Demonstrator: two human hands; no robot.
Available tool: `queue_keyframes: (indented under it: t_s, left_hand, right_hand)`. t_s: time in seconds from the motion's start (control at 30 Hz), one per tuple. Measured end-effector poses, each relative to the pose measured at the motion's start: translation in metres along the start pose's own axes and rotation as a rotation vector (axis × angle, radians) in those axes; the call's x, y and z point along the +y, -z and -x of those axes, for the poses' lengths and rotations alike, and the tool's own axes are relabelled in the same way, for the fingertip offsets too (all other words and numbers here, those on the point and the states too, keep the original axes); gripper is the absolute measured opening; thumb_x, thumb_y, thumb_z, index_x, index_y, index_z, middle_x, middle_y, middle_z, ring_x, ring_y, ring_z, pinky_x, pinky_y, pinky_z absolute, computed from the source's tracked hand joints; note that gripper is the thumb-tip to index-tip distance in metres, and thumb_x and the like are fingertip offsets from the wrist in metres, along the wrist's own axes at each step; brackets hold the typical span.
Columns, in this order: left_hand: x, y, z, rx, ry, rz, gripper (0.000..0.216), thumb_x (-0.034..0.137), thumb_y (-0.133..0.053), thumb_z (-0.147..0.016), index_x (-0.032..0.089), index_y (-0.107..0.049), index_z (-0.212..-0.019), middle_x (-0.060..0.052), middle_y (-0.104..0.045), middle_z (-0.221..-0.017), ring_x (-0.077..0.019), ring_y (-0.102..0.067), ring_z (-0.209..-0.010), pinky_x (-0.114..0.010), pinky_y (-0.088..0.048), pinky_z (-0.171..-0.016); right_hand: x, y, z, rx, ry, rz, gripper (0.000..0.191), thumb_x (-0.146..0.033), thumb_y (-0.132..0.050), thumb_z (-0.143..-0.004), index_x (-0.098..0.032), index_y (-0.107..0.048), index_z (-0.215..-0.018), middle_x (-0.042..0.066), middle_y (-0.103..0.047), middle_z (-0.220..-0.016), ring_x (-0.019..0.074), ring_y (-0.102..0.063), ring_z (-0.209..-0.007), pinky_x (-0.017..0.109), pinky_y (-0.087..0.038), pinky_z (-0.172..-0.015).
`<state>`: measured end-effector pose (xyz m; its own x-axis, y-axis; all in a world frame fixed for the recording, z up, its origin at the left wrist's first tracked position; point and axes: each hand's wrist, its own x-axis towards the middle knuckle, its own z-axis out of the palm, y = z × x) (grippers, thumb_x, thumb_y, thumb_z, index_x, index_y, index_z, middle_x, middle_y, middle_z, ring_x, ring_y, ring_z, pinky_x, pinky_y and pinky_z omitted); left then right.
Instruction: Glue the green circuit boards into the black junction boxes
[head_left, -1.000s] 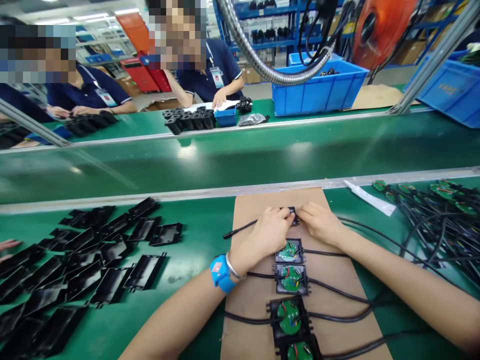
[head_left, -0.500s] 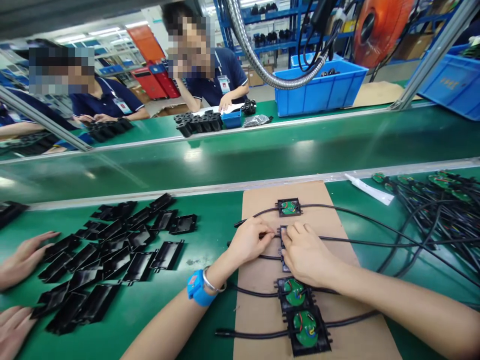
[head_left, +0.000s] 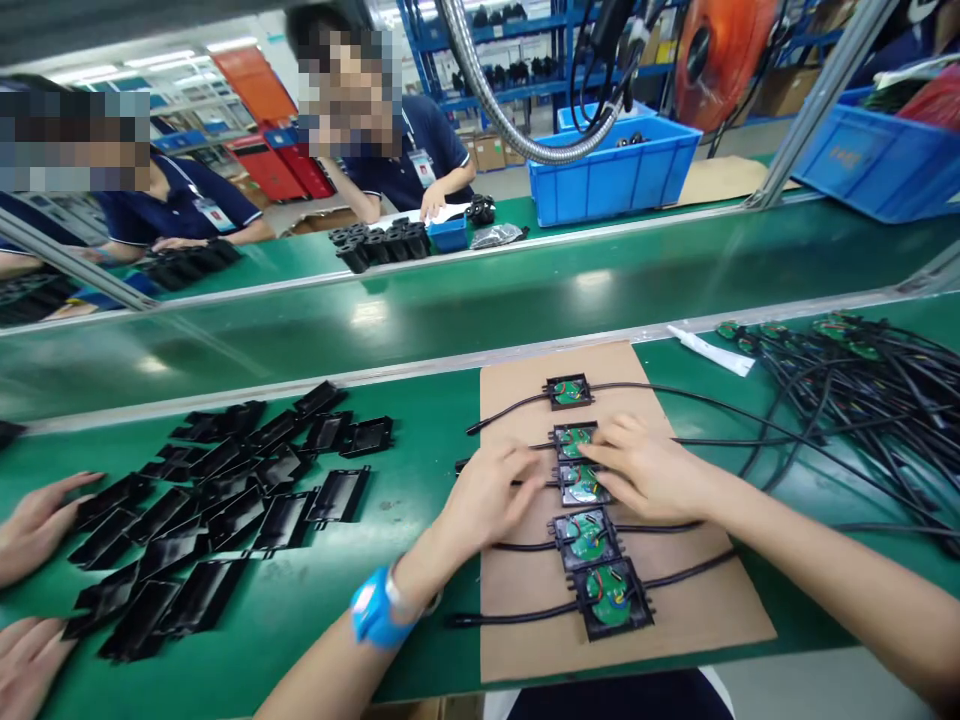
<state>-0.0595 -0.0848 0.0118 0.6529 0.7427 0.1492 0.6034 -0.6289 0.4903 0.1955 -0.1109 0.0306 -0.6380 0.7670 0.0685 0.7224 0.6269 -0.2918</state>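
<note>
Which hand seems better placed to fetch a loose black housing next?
Likely the left hand: it is nearer the loose black housings, while the right hand is at the circuit boards.

- The cardboard sheet (head_left: 517,650) lies on the near workbench (head_left: 300,600), right of centre.
- On it, five casings (head_left: 576,483) run in a row from near to far, with circuit boards (head_left: 592,537) in them and cables (head_left: 525,617) leading left and right.
- The left hand (head_left: 499,495) is left of the second and third casings from the far end; the right hand (head_left: 649,465) is at their right side.
- Left of the sheet lies a casing pile (head_left: 236,515), with another person's hands (head_left: 37,530) at its left.
- To the right lies a cable heap (head_left: 870,400), a tube (head_left: 709,352) at its far left.
- Across the far side stands a large crate (head_left: 611,180), right of a small tray (head_left: 448,234).
</note>
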Motion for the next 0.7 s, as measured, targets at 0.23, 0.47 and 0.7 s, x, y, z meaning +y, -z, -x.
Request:
queue_keyframes:
  t_s: [0.23, 0.47, 0.7]
  left_hand:
    - [0.036, -0.005, 0.082, -0.257, 0.077, -0.080, 0.030, 0.034, -0.069, -0.077, 0.018, -0.053, -0.097, -0.010, -0.058, -0.102, -0.0278, -0.054, -0.092, -0.045, -0.047, -0.081]
    - [0.026, 0.005, 0.058, -0.186, 0.089, -0.066, 0.014, 0.015, -0.036, -0.090, 0.021, -0.046, -0.099, -0.005, -0.060, -0.089, -0.0199, -0.059, -0.073, -0.032, -0.049, -0.064]
    - [-0.036, 0.032, -0.041, -0.261, 0.038, -0.134, 0.074, 0.052, -0.067, -0.073, 0.016, -0.043, -0.132, -0.018, -0.048, -0.131, -0.0348, -0.048, -0.121, -0.050, -0.040, -0.100]
  right_hand:
    - [-0.017, -0.020, 0.098, -0.054, -0.150, -0.082, 0.018, -0.027, -0.060, -0.084, -0.017, -0.060, -0.100, 0.012, -0.058, -0.099, 0.0282, -0.051, -0.094, 0.047, -0.041, -0.086]
    - [-0.002, -0.017, 0.087, 0.085, -0.262, -0.193, 0.016, -0.026, -0.042, -0.095, -0.021, -0.054, -0.104, 0.009, -0.063, -0.091, 0.0219, -0.062, -0.078, 0.032, -0.049, -0.067]
    - [0.070, 0.008, 0.015, 0.091, -0.295, -0.096, 0.064, -0.047, -0.062, -0.081, -0.016, -0.047, -0.134, 0.020, -0.051, -0.129, 0.0349, -0.046, -0.121, 0.051, -0.038, -0.098]
